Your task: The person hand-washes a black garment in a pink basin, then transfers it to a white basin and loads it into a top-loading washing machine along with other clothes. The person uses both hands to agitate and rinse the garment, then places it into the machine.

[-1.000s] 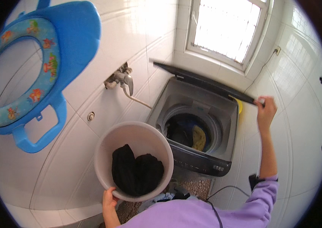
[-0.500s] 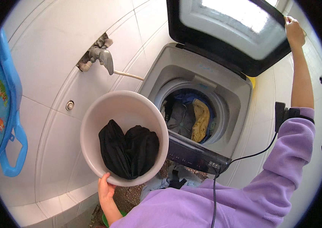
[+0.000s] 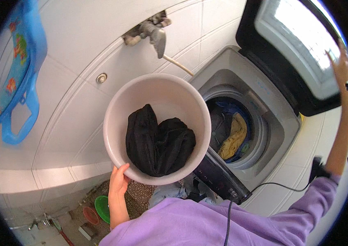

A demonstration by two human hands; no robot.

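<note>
My left hand (image 3: 119, 183) grips the lower rim of a pale pink bucket (image 3: 118, 98), thumb over the edge. A crumpled black garment (image 3: 159, 143) lies inside it. The bucket is tilted toward me and overlaps the near left corner of a top-loading washing machine (image 3: 278, 108). My right hand (image 3: 341, 69) is up at the outer edge of the raised machine lid (image 3: 274, 67), its fingers spread; whether it touches the lid is unclear. Down in the drum (image 3: 260, 139) are a yellow cloth (image 3: 234, 137) and dark blue laundry (image 3: 225, 108), partly hidden by the bucket.
A grey tap (image 3: 153, 35) with a pale hose (image 3: 178, 65) sticks out from the tiled wall. On the left hangs a blue child's toilet seat (image 3: 30, 78). Green (image 3: 102, 207) and red basins (image 3: 91, 215) stand on the floor. A black cable (image 3: 278, 184) runs to my right arm.
The view has swung, so the machine, lid and bucket sit farther right in it. My right hand's fingers have gone from gripping the lid edge to spread. The left still holds the bucket.
</note>
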